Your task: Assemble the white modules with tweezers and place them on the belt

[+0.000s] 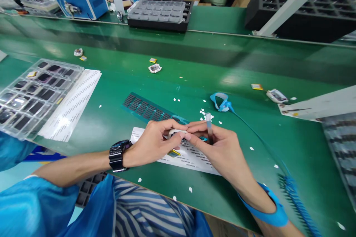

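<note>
A green bench (111,114) bears a printed sheet (191,160) near centre. Farther left lies a teal strip (147,108), farther right a blue strap (224,106).

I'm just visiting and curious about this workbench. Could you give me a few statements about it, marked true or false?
1. The left hand holds a small white device. True.

2. The right hand is empty. False: a slim grey tool sits in its grip.

3. A black watch is worn on the left wrist. True.

4. The printed sheet beneath the hands is solid black. False: the sheet is white with dark printed marks.

5. A blue loop strap lies on the green bench, beyond the hands. True.

6. The clear compartment tray on the bench is right of the hands. False: the clear tray is to their left.
</note>
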A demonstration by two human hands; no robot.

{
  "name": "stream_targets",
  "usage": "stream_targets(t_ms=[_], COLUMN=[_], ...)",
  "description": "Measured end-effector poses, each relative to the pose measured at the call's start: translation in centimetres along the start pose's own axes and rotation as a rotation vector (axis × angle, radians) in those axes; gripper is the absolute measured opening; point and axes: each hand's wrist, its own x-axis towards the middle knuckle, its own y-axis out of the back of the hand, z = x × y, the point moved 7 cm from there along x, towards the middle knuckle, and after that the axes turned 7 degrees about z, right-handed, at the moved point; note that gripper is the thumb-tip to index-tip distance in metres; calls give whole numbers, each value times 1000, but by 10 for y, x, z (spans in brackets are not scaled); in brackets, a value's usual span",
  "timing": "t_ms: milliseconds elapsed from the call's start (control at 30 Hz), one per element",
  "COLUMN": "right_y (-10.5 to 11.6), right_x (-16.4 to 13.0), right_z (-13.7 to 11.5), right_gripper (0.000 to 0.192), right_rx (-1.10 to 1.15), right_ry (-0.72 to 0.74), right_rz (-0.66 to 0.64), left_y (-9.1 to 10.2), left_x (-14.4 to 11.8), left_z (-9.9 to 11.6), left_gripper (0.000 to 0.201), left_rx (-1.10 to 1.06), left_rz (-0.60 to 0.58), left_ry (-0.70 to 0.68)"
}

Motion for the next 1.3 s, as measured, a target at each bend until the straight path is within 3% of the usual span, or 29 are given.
stream_targets(t_ms=[100, 267, 567, 667, 833, 967, 1167, 1300], right_y=[-2, -6, -13, -8, -7, -10, -11, -1], right_x=[-1, -5, -10, -9, -14, -21, -26, -18], right_z=[2, 6, 2, -1, -25, -32, -30, -30], right_gripper=[11, 10, 9, 7, 10, 14, 13, 8], right_rx=[32, 47, -28, -144, -393, -465, -565, -536], right_ry=[-74, -188, -98, 8, 377, 535, 694, 702], right_rz=[-31, -18, -16, 17, 93, 100, 10, 92], left_y=[0, 5, 6, 2, -2, -2, -3, 8], left_x=[0, 1, 2, 6, 6, 5, 4, 9], left_z=[-3, 2, 1, -4, -4, -1, 0, 16], left_gripper=[26, 18, 11, 14, 15, 12, 18, 28], left_rx=[1, 154, 202, 38, -262, -230, -88, 159], left_rz=[2, 82, 102, 31, -32, -36, -73, -60], left_ry=[31, -81, -100, 22, 185, 129, 16, -128])
